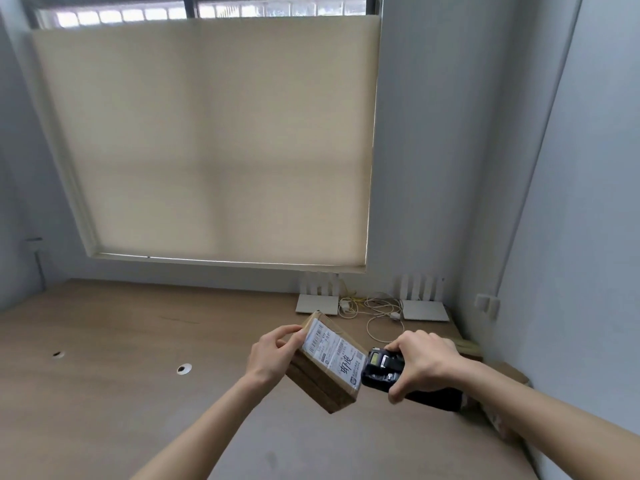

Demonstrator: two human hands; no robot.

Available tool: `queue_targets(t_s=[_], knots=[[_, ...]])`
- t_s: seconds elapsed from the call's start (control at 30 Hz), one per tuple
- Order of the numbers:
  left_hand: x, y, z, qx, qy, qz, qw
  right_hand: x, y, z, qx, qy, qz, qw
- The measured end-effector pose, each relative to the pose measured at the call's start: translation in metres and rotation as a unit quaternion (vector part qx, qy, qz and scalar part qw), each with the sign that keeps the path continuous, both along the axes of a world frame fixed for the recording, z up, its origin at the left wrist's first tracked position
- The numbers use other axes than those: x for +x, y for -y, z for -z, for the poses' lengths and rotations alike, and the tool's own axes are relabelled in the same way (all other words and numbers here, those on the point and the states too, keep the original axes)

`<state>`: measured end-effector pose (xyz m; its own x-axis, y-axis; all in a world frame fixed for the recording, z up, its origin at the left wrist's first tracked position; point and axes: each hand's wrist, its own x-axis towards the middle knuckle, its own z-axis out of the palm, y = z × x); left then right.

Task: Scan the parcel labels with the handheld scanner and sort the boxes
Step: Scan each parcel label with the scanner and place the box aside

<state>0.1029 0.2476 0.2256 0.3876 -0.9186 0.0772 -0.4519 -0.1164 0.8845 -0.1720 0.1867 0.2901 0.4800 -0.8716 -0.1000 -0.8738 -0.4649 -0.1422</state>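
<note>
Matt cardboard box (322,382), glossy plastic scanner (382,370).

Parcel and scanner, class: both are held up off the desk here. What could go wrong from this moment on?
1. The left hand grips the parcel at one end only, tilted in the air; it could slip.
2. The scanner in the right hand sits almost against the label, perhaps too close to read.
3. Loose cables lie on the desk behind; a set-down box could snag them.

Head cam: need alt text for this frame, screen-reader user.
A person's left hand holds a small cardboard parcel tilted above a wooden table, its white shipping label facing up, while the right hand grips a black handheld scanner at the label's edge. Behind are two white routers, cables and a blinded window.
</note>
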Motion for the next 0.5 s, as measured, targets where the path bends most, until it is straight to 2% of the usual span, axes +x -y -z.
queue_targets(t_s=[0.23, 0.37, 0.5], knots=[[0.056, -0.047, 0.013, -0.007, -0.049, -0.072, 0.996, 0.064, -0.012, 0.004, 0.041, 0.023, -0.056, 0.997], [0.112, -0.087, 0.015, -0.016, -0.141, -0.132, 0.981, 0.133, -0.024, 0.01, 0.109, 0.088, -0.09, 0.986], [0.182, -0.144, 0.012, -0.044, -0.234, -0.21, 0.948, 0.231, -0.053, 0.011, 0.215, 0.167, -0.147, 0.951]])
